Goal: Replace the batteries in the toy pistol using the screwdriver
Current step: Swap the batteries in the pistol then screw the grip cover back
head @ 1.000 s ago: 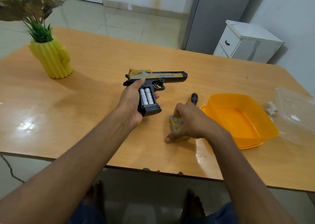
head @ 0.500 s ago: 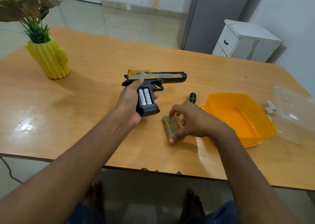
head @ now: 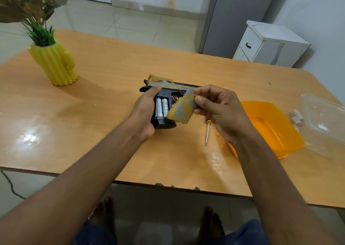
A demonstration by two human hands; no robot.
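Yellow-and-grey camouflage plastic, the grip-shaped battery cover [head: 182,109] is pinched between the thumb and fingers of the right hand [head: 220,112] just beside the open grip of the black and camouflage toy pistol [head: 164,95], which the left hand [head: 143,112] holds above the wooden table [head: 112,77] with fingers curled round the grip's back. To seat it well, I judge the cover should be squared to the grip's outline over the two white batteries [head: 161,107], pressed flush, then screwed with the yellow-handled screwdriver [head: 207,132] lying on the table. Its long axis runs left to right, muzzle to the person's right, grip toward them.
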